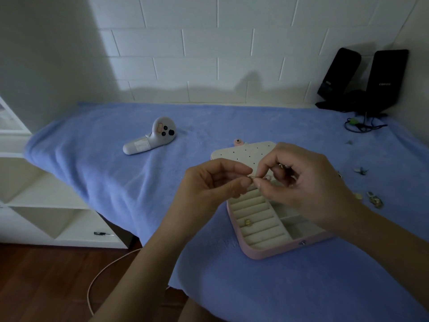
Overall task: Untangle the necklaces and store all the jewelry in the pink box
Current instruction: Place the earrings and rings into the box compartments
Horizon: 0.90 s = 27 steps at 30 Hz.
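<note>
The pink jewelry box lies open on the blue towel, its cream lid with small holes folded back. A gold ring sits in one of its cream ring rolls. Above the box, my left hand and my right hand meet fingertip to fingertip and pinch a small gold piece of jewelry between them. What kind of piece it is cannot be made out. Several loose jewelry pieces lie on the towel to the right of the box.
A white handheld controller lies on the blue towel at the left. Two black speakers with cables stand at the back right by the tiled wall. White shelves and a wooden floor are at the left.
</note>
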Motion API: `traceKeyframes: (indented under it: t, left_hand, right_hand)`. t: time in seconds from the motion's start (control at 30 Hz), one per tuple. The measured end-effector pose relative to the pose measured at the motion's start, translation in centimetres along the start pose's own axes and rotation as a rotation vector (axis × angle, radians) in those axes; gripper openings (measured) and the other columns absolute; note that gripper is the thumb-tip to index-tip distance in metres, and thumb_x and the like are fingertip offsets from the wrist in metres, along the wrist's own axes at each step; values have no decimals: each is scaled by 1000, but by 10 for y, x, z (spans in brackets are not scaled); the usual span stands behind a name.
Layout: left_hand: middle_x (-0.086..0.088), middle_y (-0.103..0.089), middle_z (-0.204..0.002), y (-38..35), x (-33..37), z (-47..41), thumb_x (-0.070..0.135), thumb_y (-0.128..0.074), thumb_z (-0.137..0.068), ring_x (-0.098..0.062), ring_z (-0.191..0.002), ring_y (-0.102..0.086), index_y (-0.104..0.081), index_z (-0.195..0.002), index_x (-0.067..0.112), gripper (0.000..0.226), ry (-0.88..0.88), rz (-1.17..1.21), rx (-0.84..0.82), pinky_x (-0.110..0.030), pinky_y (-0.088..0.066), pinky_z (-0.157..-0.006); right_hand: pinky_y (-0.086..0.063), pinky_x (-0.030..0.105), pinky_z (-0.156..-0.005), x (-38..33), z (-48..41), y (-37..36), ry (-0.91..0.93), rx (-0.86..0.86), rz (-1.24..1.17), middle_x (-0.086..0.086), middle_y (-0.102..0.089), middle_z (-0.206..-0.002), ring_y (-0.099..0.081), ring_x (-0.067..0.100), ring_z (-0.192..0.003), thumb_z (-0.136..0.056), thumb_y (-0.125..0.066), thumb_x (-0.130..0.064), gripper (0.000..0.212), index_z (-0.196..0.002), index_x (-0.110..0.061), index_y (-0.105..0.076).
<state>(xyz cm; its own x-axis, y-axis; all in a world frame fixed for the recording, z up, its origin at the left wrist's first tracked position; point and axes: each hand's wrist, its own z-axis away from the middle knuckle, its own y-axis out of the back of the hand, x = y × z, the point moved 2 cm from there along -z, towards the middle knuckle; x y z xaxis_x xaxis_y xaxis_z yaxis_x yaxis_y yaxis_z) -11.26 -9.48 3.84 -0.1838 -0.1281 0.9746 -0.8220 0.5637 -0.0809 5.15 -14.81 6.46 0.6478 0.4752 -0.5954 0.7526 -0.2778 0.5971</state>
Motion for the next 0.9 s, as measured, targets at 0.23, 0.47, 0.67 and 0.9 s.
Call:
traceKeyframes:
  t: [0.23,0.47,0.67,0.9]
  left_hand:
    - [-6,-71,-71,6,6,-7,16,-72,-65,-12,-63,-66,-62,-90,8,28,43,-69,-20,-18,-49,-62]
    - [-11,-70,-67,15,12,-13,15,-75,-59,-12,-54,-59,-53,-83,10,33,176,-147,-166,-19,-48,-57]
    - [-11,-66,-67,20,4,-12,18,-71,-67,-12,-55,-58,-60,-80,9,19,170,-62,-156,-19,-49,-58]
    - [8,-67,-62,39,-35,-3,15,-66,-86,-3,-56,-58,-69,-80,16,7,120,-489,164,-16,-47,-60]
  right_hand:
    - [-33,6,-56,3,-7,-6,107,-20,168,-11,-42,-64,-43,6,-59,-77,-68,-9,9,-84,-13,-71]
    - [-33,4,-62,5,-8,-4,120,-163,-17,-2,-55,-61,-46,2,-56,-78,-71,-17,12,-89,-15,-76]
    - [-32,5,-58,3,-9,-7,106,-81,-86,-10,-46,-55,-40,1,-51,-73,-76,-16,7,-78,-11,-75]
    - [-28,7,-55,20,-8,-26,116,-91,245,-25,-34,-61,-38,-8,-53,-78,-70,-21,10,-71,-14,-71]
